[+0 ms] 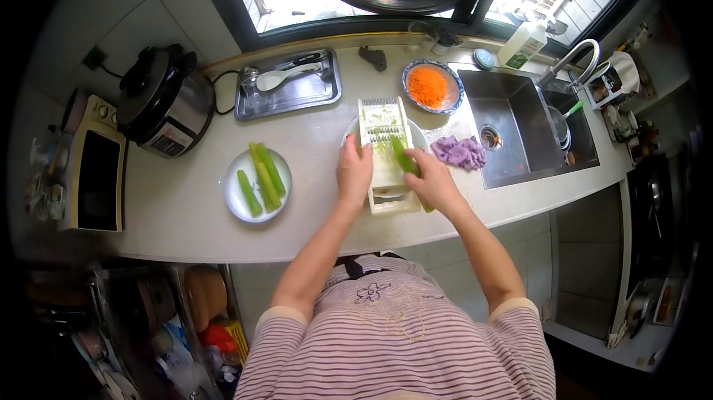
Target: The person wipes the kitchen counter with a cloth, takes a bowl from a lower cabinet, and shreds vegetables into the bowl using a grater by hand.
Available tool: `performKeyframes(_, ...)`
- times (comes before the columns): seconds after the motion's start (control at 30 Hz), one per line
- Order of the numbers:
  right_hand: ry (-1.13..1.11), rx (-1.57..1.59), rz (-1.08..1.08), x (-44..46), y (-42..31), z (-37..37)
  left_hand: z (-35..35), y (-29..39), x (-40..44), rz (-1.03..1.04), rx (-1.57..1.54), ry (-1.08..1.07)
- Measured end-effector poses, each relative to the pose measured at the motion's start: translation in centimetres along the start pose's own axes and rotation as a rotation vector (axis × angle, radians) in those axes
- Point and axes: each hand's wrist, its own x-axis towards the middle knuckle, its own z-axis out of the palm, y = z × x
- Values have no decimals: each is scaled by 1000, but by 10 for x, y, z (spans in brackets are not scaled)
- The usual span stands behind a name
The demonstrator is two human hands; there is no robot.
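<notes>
A cream-coloured grater [385, 162] lies across a pale bowl [421, 135] on the counter, with green shreds on its upper part. My left hand [355, 170] grips the grater's left edge. In my right hand [433, 181] is a green vegetable stick [402, 155], its upper end against the grater's surface. To the left, a white plate [234, 196] holds several green sticks [266, 177]. Behind the grater to the right stands a patterned bowl [458, 95] of orange shreds [428, 87]. A crumpled purple cloth [459, 153] lies just right of the pale bowl.
A metal tray [312, 95] with a white spoon [282, 75] lies at the back left, beside a pressure cooker [167, 106] and a microwave [100, 166]. On the right are the sink [512, 125], its faucet [587, 66] and a white bottle [523, 45].
</notes>
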Motion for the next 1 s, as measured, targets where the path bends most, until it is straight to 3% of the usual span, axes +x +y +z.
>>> performKeyframes(0.1,-231,-269,81,0,-17,-6,25,-10,-5,192,81,80)
performKeyframes(0.33,-125,-313,-42,49,0,11,22,-3,-11,79,21,11)
performKeyframes(0.43,-287,-387,15,24,-15,0,26,-9,-9,124,26,30)
performKeyframes(0.5,-226,-390,-65,22,-10,6,27,-9,-7,117,8,25)
performKeyframes(0.7,-142,-357,-15,71,-7,19,26,-10,-10,134,3,49)
performKeyframes(0.9,-257,-408,38,31,-18,12,32,-16,-8,152,59,83)
performKeyframes(1.0,-225,-306,76,80,1,19,30,-13,-9,156,57,67)
